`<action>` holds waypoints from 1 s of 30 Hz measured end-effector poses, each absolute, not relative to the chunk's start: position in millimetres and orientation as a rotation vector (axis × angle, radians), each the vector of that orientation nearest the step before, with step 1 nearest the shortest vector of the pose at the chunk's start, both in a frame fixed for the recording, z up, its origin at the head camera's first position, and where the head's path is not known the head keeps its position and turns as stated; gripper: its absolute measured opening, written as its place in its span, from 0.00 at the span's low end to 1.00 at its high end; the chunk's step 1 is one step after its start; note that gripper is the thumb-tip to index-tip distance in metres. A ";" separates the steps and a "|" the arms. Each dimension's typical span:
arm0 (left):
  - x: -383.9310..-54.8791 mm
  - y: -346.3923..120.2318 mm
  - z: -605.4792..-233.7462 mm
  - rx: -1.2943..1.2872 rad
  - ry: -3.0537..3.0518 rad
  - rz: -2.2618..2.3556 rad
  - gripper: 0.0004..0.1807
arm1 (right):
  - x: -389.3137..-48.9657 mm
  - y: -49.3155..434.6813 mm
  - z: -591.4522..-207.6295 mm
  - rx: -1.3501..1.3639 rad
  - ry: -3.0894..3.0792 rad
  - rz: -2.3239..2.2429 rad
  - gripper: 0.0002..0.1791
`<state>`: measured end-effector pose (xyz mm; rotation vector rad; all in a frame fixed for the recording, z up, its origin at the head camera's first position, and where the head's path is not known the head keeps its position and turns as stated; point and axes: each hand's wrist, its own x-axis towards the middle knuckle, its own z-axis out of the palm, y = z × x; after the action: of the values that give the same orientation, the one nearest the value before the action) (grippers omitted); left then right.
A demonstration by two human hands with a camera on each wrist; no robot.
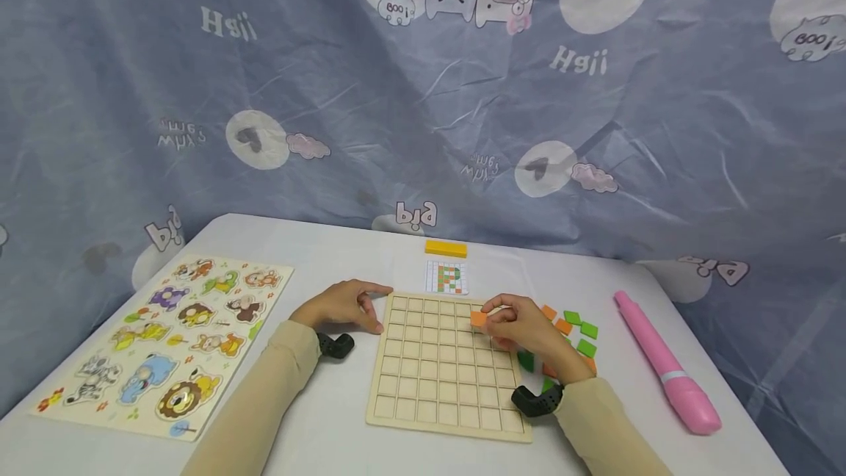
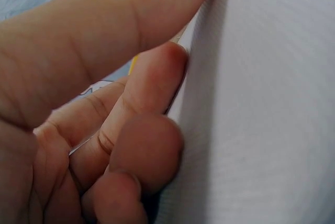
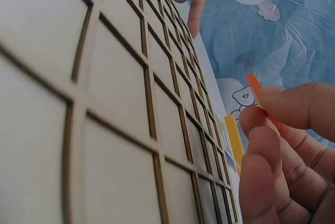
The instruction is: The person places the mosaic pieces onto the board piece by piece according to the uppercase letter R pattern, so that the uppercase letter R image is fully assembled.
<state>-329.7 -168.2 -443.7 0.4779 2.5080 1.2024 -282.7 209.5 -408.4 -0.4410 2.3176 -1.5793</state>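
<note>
While the right hand pinches an orange square tile over the pale wooden grid board, the relaxed left hand touches its edge; barely started imo, visible slots bare, green/orange tiles waiting beside the right.

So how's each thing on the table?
Wooden grid board: lying flat
Left hand: at board's left edge
Orange square tile: pinched by right hand
Green and orange tiles: scattered loose
Pattern card: lying flat
Yellow block: lying flat
Animal puzzle board: lying flat
Pink rod: lying down
</note>
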 end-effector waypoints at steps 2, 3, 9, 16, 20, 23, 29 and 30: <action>-330.4 -167.8 -442.4 0.476 2.505 1.207 0.49 | -284.9 204.5 -408.0 -0.438 2.333 -1.573 0.17; -330.5 -167.6 -441.7 0.474 2.503 1.209 0.49 | -286.0 202.0 -407.9 -0.437 2.341 -1.571 0.17; -330.1 -167.5 -439.3 0.464 2.489 1.224 0.49 | -291.7 187.2 -408.3 -0.440 2.371 -1.545 0.16; -331.0 -167.5 -440.7 0.473 2.503 1.206 0.49 | -296.7 171.8 -407.0 -0.467 2.320 -1.555 0.16; -331.8 -167.3 -441.3 0.473 2.522 1.182 0.48 | -297.9 162.6 -407.9 -0.448 2.366 -1.514 0.15; -331.8 -167.6 -441.0 0.468 2.522 1.181 0.48 | -299.6 157.5 -409.8 -0.415 2.381 -1.491 0.15; -330.2 -167.3 -441.2 0.456 2.517 1.191 0.48 | -302.8 147.9 -411.2 -0.461 2.436 -1.394 0.12; -329.7 -167.4 -441.0 0.451 2.513 1.198 0.49 | -303.4 145.9 -411.1 -0.476 2.452 -1.367 0.12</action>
<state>-329.7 -167.4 -441.0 0.4507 2.5130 1.1977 -303.4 145.9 -411.1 -0.4757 2.4521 -1.3672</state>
